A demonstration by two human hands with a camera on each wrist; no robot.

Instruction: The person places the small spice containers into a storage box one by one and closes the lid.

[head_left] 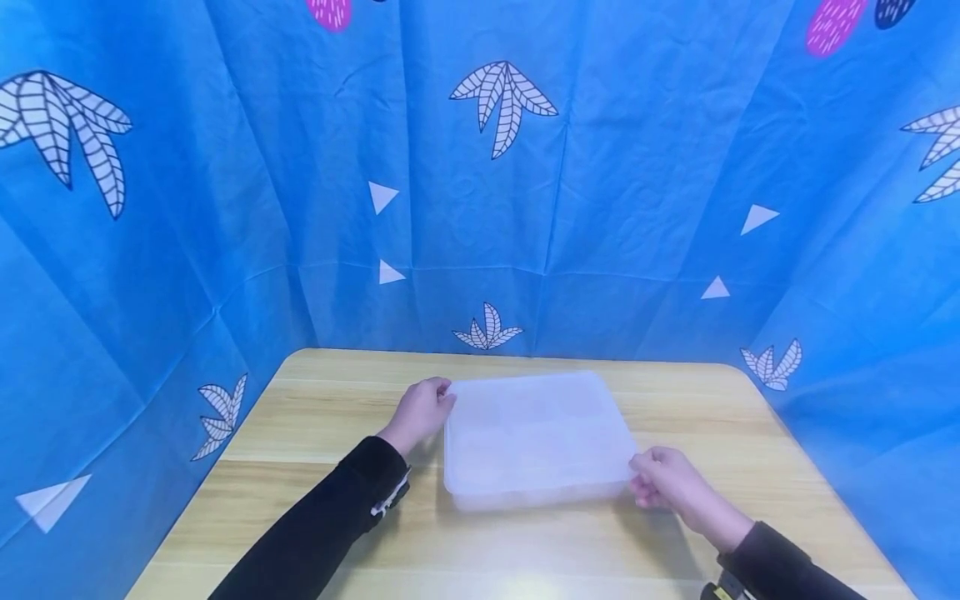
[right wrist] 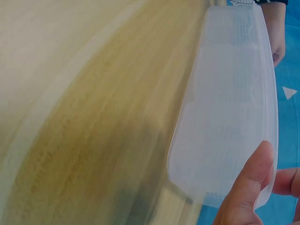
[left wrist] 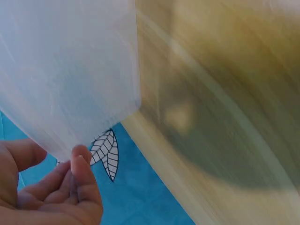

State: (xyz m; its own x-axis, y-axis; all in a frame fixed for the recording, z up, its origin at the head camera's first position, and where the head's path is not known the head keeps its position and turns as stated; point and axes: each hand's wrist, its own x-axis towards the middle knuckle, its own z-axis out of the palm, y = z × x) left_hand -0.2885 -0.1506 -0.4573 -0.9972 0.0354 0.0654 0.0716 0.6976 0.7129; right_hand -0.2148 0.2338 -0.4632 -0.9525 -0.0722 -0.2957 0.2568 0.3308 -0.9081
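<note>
A translucent white plastic storage box [head_left: 536, 433] with a flat lid is on the wooden table, turned slightly askew; whether its base touches the tabletop is hard to tell. At its far left corner my left hand [head_left: 423, 408] pinches the rim, thumb on one side and fingers on the other, as the left wrist view also shows beside the box wall [left wrist: 75, 70]. My right hand [head_left: 671, 483] grips the near right corner. In the right wrist view the thumb lies on the box's side [right wrist: 225, 93] just under the lid, with a finger across the edge. Contents appear only as faint shapes.
The light wooden table [head_left: 337, 417] has rounded far corners. A blue curtain [head_left: 480, 208] printed with leaves and triangles surrounds its back and sides. Both forearms wear black sleeves [head_left: 315, 525], and each wrist carries a strapped device.
</note>
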